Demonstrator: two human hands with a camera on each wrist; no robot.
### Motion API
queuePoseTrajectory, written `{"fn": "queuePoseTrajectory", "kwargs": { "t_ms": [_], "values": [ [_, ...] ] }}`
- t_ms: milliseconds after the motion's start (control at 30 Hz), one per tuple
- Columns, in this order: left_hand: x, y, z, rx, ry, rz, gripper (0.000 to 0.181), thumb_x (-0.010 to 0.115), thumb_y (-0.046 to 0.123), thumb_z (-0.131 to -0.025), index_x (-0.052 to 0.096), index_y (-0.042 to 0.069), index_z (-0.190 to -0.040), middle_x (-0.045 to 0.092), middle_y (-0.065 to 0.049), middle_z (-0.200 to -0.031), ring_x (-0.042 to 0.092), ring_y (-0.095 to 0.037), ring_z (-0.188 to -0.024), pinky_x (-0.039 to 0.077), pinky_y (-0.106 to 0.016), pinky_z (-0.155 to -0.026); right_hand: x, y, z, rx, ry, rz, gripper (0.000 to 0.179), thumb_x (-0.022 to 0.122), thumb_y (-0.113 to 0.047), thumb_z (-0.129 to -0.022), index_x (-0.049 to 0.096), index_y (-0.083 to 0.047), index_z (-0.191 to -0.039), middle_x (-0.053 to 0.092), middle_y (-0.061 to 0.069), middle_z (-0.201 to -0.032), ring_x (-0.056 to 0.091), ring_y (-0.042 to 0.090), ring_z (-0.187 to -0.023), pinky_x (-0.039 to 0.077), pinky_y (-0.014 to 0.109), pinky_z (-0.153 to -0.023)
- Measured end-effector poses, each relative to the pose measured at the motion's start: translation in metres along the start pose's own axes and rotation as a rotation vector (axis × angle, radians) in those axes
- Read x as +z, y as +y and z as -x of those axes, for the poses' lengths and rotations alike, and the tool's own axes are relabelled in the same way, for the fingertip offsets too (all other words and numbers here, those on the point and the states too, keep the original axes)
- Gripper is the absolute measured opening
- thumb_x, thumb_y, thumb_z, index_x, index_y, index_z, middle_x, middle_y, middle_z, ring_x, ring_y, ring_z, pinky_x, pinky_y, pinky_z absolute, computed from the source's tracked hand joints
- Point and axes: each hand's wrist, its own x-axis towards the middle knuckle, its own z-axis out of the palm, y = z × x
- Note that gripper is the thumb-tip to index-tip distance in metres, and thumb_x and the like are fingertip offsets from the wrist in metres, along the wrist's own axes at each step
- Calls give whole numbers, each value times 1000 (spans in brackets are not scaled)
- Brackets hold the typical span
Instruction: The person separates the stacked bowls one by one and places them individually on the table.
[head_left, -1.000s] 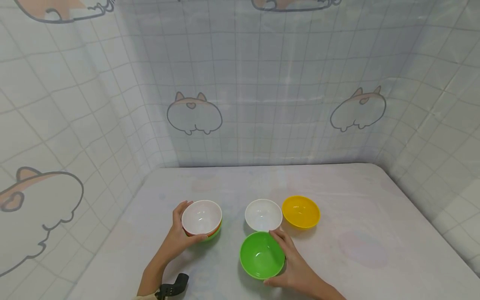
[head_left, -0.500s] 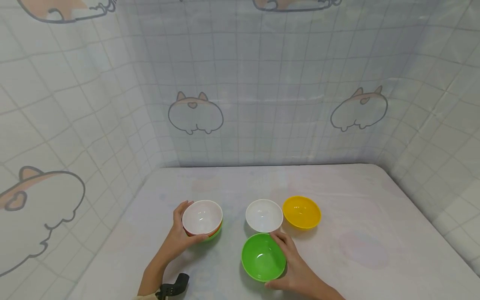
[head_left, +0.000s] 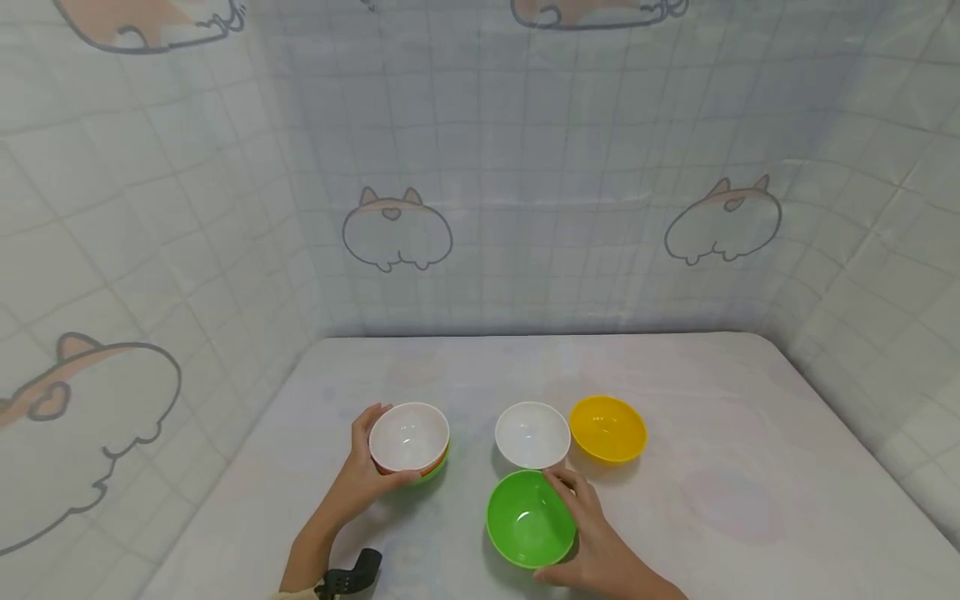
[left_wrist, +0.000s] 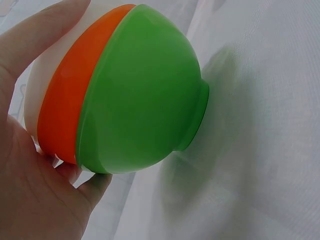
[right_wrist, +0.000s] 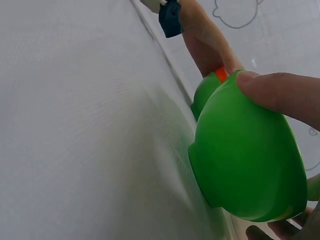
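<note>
My left hand (head_left: pixel 360 479) grips a stack of bowls from its left side, thumb in front and fingers behind. On top is a white bowl (head_left: pixel 408 437), then an orange bowl (left_wrist: pixel 72 90), with a green bowl (left_wrist: pixel 140 95) lowest, its foot close over the table. My right hand (head_left: pixel 592 537) holds a second green bowl (head_left: pixel 531 518) by its right side, thumb near the front and fingers at the far rim. This bowl is upright and hollow side up. Just behind it stands another white bowl (head_left: pixel 532 436), its near rim beside the green one's far rim.
A yellow bowl (head_left: pixel 608 429) stands right of the single white bowl, rims close together. A white cloth covers the table (head_left: pixel 720 500). Gridded sheets (head_left: pixel 510 250) with cartoon animals enclose the back and sides. A black watch (head_left: pixel 352 575) is on my left wrist.
The whole head view has shifted slightly, so everything sits a little further right and lower. Both hands keep hold of the same bowls in nearly the same places.
</note>
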Motion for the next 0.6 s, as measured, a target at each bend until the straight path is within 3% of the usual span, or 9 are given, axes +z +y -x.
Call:
{"fn": "queuePoseTrajectory", "kwargs": {
  "t_ms": [167,367,600],
  "values": [
    [1,1,2,-10,-1,-5,116,90,29,-68,8,21,-150,25,-5,-154,28,-34,-136,30,-62,-103,1,1,3,-24,12,21,111,91,-40,-60,33,-12,-151,28,5,-149,21,15,-133,39,50,-99],
    [1,10,7,-13,0,-13,116,89,25,-68,8,18,-150,24,-10,-154,28,-37,-136,30,-63,-103,1,0,6,-57,25,31,109,91,-40,-61,34,-12,-150,30,6,-148,24,19,-132,40,48,-98],
    [3,3,11,-13,6,-7,116,90,26,-67,9,18,-150,25,-10,-153,32,-35,-134,32,-61,-103,0,-3,10,13,-5,7,109,90,-43,-61,34,-15,-151,27,3,-149,23,17,-132,39,53,-98]
  ]
}}
